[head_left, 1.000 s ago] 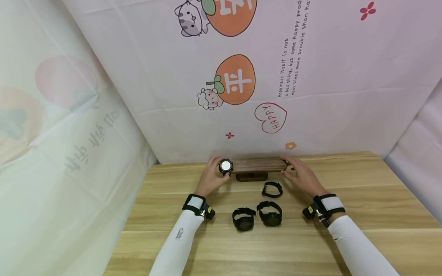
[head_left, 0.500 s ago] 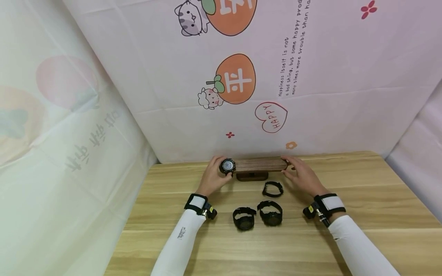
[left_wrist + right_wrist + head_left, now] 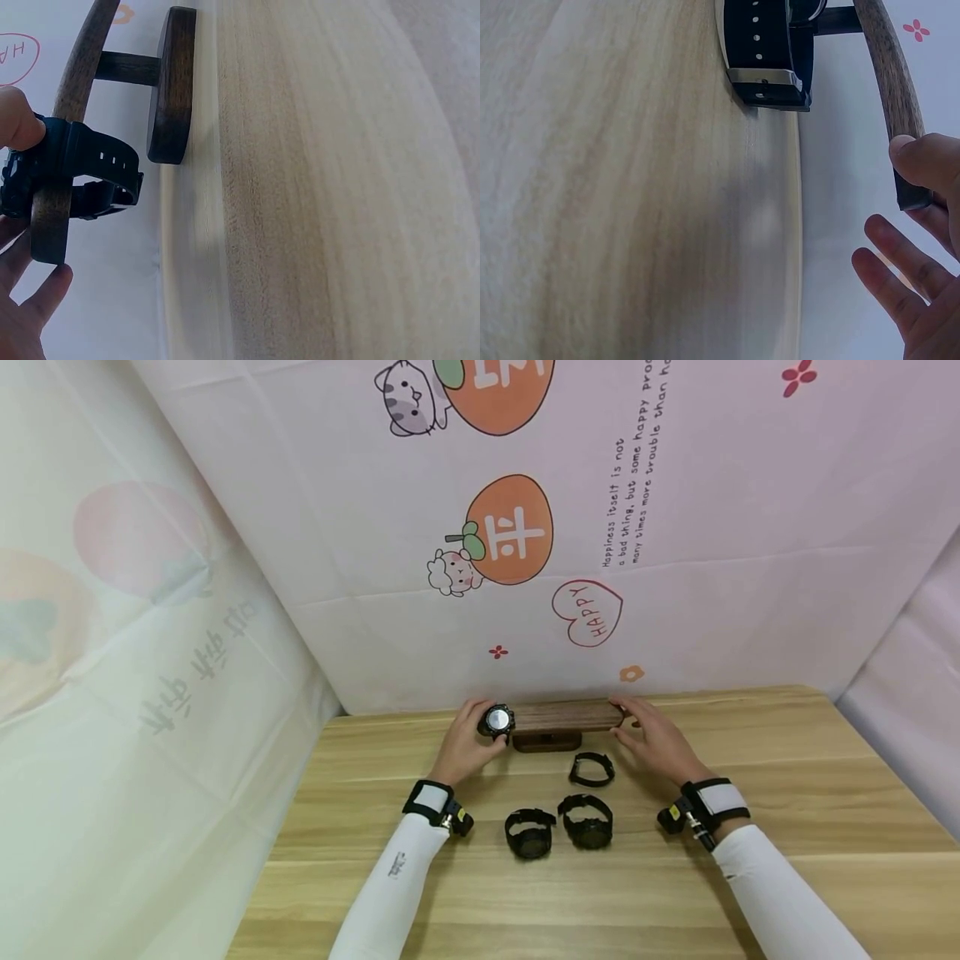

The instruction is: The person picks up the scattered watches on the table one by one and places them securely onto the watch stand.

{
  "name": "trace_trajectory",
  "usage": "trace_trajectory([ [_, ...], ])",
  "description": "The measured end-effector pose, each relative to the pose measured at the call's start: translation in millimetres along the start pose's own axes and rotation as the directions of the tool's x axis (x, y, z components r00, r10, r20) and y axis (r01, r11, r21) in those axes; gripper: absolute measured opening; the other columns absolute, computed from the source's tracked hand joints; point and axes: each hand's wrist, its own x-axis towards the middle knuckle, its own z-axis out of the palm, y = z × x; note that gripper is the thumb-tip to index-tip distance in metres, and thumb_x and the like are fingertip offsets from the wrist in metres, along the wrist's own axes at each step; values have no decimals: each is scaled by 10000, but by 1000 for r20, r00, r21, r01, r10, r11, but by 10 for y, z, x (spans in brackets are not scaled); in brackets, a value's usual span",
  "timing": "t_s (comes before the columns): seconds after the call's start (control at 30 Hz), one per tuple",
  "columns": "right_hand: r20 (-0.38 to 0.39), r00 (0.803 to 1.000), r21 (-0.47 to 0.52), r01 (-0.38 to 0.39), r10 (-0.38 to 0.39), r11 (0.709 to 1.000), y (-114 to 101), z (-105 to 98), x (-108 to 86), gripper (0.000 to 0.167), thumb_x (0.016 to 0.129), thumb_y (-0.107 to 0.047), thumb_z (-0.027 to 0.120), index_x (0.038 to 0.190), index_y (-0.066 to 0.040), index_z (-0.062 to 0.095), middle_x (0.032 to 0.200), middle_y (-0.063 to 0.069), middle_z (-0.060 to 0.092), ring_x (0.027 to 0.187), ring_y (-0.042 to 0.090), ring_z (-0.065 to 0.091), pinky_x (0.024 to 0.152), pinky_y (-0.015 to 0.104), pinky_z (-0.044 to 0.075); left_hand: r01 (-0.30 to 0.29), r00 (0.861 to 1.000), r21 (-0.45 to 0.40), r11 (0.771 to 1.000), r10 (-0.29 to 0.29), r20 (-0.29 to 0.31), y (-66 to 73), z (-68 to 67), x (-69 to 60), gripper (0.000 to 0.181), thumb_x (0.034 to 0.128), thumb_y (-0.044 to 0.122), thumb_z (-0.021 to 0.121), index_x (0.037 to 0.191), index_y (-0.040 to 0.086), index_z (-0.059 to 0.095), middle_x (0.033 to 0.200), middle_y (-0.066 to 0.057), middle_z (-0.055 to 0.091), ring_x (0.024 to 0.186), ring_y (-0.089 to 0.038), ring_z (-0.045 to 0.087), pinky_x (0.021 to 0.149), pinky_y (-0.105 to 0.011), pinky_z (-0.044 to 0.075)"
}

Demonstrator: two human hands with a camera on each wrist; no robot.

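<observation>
A dark wooden bar on a stand (image 3: 566, 717) stands at the table's back edge. Around its left end hangs a black watch (image 3: 498, 719), its strap looped round the bar in the left wrist view (image 3: 101, 159). My left hand (image 3: 461, 750) grips this watch, thumb on the near side and fingers behind. The bar's end (image 3: 49, 240) pokes out past the watch. My right hand (image 3: 660, 745) pinches the bar's right end between thumb and forefinger; in the right wrist view (image 3: 930, 247) its other fingers are spread off the bar.
In front of the stand lies a thin black band (image 3: 592, 782). Nearer the front are two black watches, one at left (image 3: 531, 843) and one at right (image 3: 589, 835), on the wooden table (image 3: 495, 910). A printed cloth (image 3: 360, 652) hangs behind the bar.
My left hand and the watch have shifted slightly to the right along the bar. My right hand stays at the bar's right end.
</observation>
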Motion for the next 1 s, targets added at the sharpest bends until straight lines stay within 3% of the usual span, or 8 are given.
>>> trace_trajectory([
  [0.3, 14, 1000, 4, -2, 2, 1000, 26, -1, 9, 583, 1029, -117, 705, 1560, -37, 480, 1551, 220, 523, 1304, 432, 594, 1020, 616, 569, 11, 1000, 18, 1000, -12, 11, 31, 13, 25, 668, 930, 237, 813, 1523, 88, 542, 1509, -97, 547, 1408, -280, 553, 1207, -428, 482],
  [0.7, 0, 1000, -4, 4, -4, 1000, -10, -11, 10, 570, 1029, -113, 706, 1550, -28, 492, 1535, 231, 536, 1311, 449, 583, 1012, 631, 566, -50, 998, 39, 998, 51, -24, 12, 69, 46, 663, 940, 280, 832, 1509, 97, 545, 1491, -116, 597, 1407, -303, 557, 1228, -470, 450],
  [1.0, 11, 1000, 2, -4, 4, 1000, -28, -19, 5, 563, 1039, -119, 698, 1554, -30, 488, 1551, 234, 525, 1326, 453, 576, 1028, 634, 556, -70, 998, 44, 997, 70, -6, 39, 90, 60, 670, 945, 299, 825, 1511, 64, 554, 1536, -171, 571, 1475, -346, 479, 1272, -551, 368],
])
